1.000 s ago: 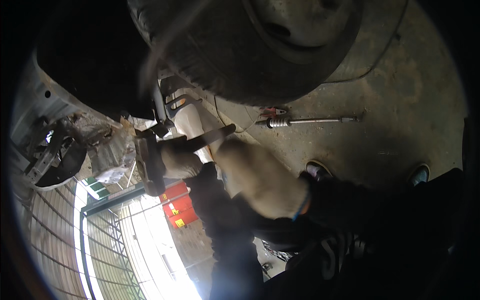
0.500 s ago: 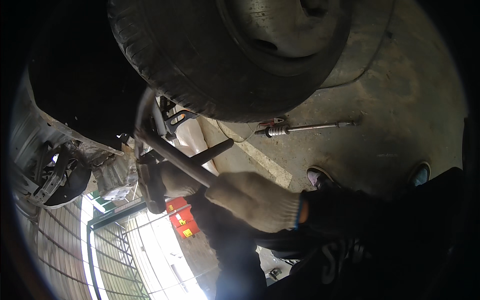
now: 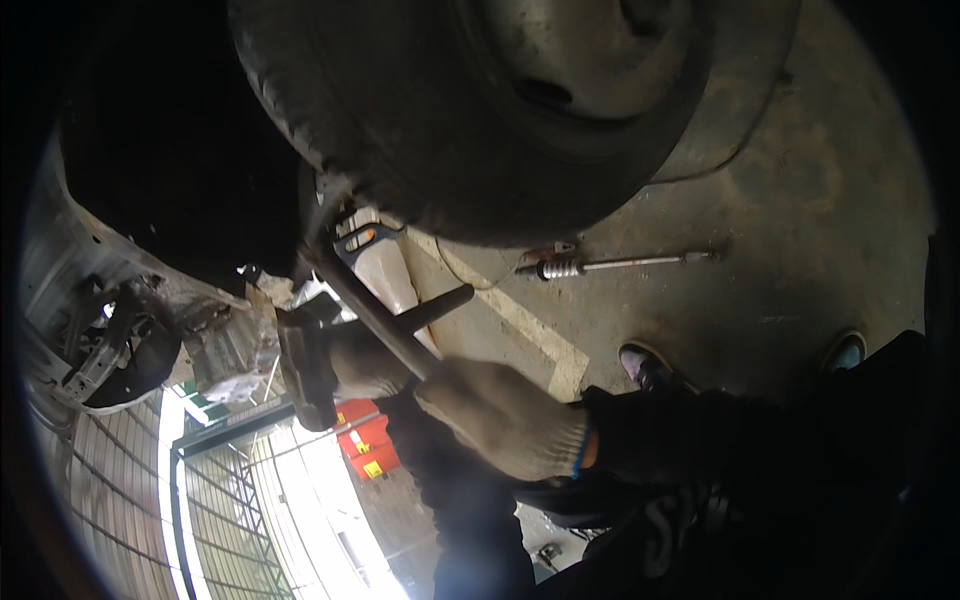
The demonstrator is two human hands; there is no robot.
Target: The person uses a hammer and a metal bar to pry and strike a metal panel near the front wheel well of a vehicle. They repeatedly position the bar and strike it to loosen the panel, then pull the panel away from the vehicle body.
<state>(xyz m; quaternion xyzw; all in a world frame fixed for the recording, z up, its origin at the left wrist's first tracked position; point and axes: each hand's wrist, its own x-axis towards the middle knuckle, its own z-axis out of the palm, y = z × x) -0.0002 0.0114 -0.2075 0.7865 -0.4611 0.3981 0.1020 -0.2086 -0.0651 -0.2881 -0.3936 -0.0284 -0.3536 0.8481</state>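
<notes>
My right hand (image 3: 505, 415), in a pale knitted glove, is closed round the handle of a hammer (image 3: 378, 315). Its slim, curved head lies up against the lower left of the tyre (image 3: 480, 190) and is smeared by motion. My left hand (image 3: 362, 362), gloved too, is closed on a second hammer (image 3: 306, 378) with a thick dark head. That one's handle stretches to the upper right, passing behind the right-hand hammer. Left of the heads is torn, bent metal of a vehicle body (image 3: 225, 350). The left fingers are partly hidden.
A slide hammer (image 3: 625, 262) lies on the concrete floor beside a cable (image 3: 715, 165). A red box (image 3: 365, 440) with yellow labels stands below my left hand. My shoes (image 3: 640, 362) show at right. A hand saw (image 3: 375, 260) seems to lie behind the tools.
The head of the right-hand hammer has swung to the right, closer beneath the tyre. The left-hand hammer has hardly moved. The whole view has shifted slightly.
</notes>
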